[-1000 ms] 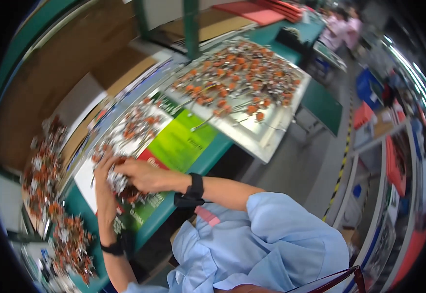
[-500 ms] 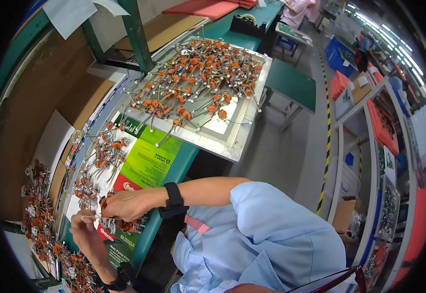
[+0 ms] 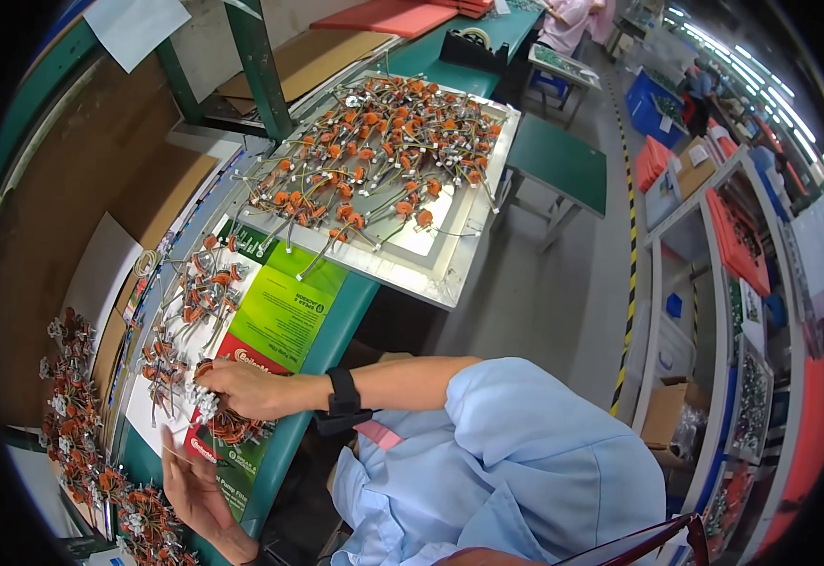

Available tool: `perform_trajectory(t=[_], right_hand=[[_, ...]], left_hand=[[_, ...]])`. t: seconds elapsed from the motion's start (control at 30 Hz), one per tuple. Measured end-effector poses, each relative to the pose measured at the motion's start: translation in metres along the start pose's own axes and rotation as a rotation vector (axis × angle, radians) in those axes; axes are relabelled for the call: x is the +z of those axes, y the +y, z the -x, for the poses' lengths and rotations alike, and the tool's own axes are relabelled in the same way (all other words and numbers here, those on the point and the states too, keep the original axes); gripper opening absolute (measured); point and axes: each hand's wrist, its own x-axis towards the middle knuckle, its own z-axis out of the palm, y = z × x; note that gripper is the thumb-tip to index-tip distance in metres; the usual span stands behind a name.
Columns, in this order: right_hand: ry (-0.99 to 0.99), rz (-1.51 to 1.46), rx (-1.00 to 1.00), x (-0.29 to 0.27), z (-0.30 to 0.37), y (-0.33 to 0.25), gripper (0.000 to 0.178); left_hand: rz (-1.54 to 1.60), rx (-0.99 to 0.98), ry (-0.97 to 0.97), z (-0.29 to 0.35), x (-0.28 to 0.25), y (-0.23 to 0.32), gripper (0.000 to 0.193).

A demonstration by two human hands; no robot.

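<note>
My right hand (image 3: 249, 389) is closed around a bundle of wire leads (image 3: 233, 426) with orange ring-shaped parts. White plugs cluster at the bundle's left end, beside my fingers. Lower down, my left hand (image 3: 197, 492) is open, its fingers stretched toward the white sheet (image 3: 144, 411), apart from the bundle. A thin pale strand seems to lie near its fingertips, too fine to make out. Loose leads of the same kind (image 3: 206, 291) lie on the sheet beyond my right hand, and a smaller group (image 3: 161, 366) sits left of it.
A metal-framed panel (image 3: 450, 283) heaped with orange-ringed leads (image 3: 384, 141) stands beyond the green and red printed packaging (image 3: 285, 307). More bundles (image 3: 77, 415) line the far left. A green post (image 3: 261, 71) rises behind; a green stool (image 3: 558, 165) stands at the right.
My left hand has moved down and away from the bundle, its fingers opening from a pinch. My right hand stays on the bundle, whose white plugs now show.
</note>
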Motion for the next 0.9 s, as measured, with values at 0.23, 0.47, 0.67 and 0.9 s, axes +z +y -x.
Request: perform_trajectory(t=[0.23,0.47,0.67,0.9], right_hand=[[0.142,0.076,-0.082,0.005,0.007,-0.007,0.018],[0.02,0.075,0.015,0.003,0.004,-0.016,0.027],[-0.146,0.128,-0.142,-0.002,-0.004,-0.018,0.02],[-0.026,0.002,-0.16,0.003,-0.001,-0.008,0.012]], left_hand=[[0.248,-0.081,0.186,-0.021,-0.022,-0.021,0.061],[-0.648,0.018,0.251,-0.04,0.041,-0.019,0.083],[-1.168,0.185,0.148,-0.043,0.047,-0.016,0.054],[-1.583,0.276,0.008,-0.048,0.038,-0.022,0.027]])
